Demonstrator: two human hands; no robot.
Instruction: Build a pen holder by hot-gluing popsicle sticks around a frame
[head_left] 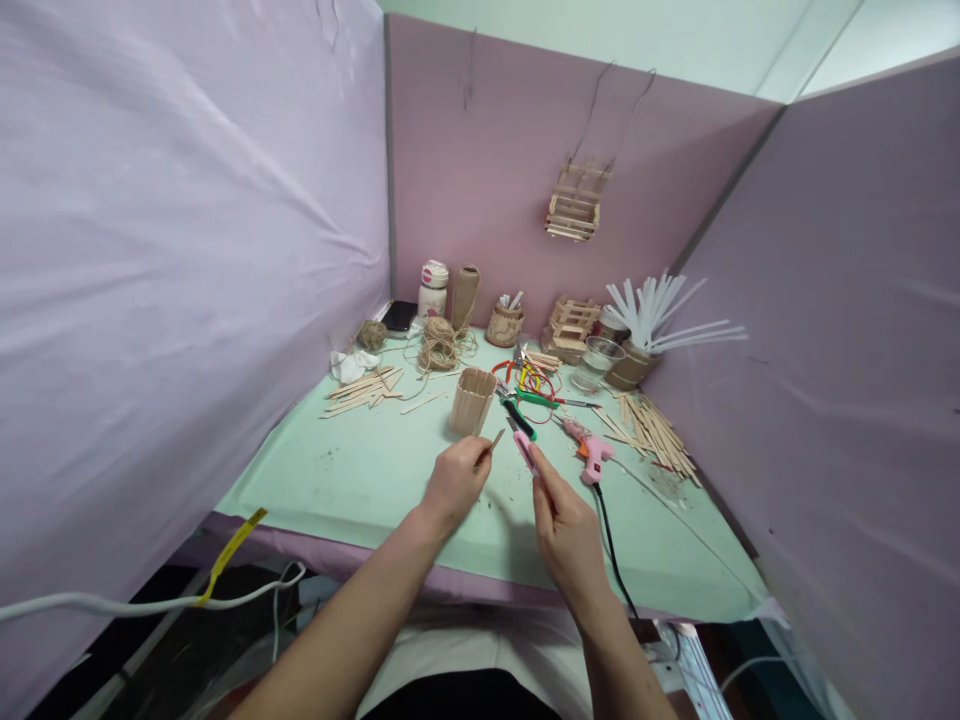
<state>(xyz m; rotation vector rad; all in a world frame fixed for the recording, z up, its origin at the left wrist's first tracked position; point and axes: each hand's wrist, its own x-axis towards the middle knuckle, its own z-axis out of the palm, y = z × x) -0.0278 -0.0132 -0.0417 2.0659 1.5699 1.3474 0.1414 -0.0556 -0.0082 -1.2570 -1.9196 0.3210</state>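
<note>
In the head view my left hand is closed on a short wooden craft stick, whose end sticks out to the right of the fingers. My right hand grips a pink utility knife, its blade pointing up and away from me. The two hands are apart, just above the table. Beyond the left hand stands an upright cup made of craft sticks. Green-and-black handled pliers lie just past the knife tip. To the right of them rests a pink glue gun with a black cord.
Loose craft sticks lie at left and right. Along the back are a twine ball, a white bottle, a clear plastic cup and a holder of white glue sticks. A small stick swing hangs on the back wall.
</note>
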